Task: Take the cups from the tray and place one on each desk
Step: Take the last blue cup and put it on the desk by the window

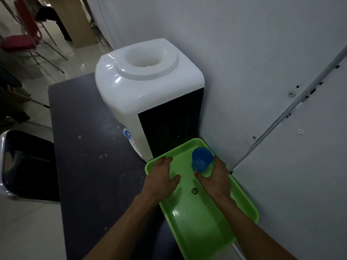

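Observation:
A green plastic tray lies on a dark table, against the wall at the right. A blue cup stands upright at the tray's far right corner. My right hand grips the cup from its right side, thumb on the near side. My left hand rests flat on the tray's far left part, fingers spread over its rim. A small round metal piece lies in the tray between my hands.
A white water dispenser without a bottle stands on the dark table just beyond the tray. A black chair seat is at the left, a red chair farther back. The grey wall closes the right side.

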The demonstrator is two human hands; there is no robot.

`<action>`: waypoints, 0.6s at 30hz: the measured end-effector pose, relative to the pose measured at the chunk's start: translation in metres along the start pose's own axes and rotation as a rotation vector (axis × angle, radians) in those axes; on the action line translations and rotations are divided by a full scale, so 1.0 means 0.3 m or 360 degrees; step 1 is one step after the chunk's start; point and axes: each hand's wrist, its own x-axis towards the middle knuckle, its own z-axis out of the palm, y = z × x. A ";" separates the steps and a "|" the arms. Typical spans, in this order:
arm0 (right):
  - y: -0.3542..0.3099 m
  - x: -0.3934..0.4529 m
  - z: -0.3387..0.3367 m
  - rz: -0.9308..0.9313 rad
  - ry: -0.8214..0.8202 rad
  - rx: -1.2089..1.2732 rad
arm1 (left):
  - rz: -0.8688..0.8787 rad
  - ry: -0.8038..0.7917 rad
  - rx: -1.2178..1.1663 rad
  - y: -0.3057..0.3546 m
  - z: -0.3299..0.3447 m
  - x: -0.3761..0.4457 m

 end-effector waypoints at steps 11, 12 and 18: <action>0.013 0.119 0.106 0.0123 0.0151 0.0209 | -0.0198 -0.0031 -0.0089 -0.048 0.047 0.068; 0.011 0.124 0.111 0.0138 0.0165 0.0231 | -0.0202 -0.0023 -0.0094 -0.050 0.045 0.067; 0.023 0.137 0.137 0.0118 0.0245 0.0286 | -0.0209 0.0035 -0.0082 -0.077 0.028 0.047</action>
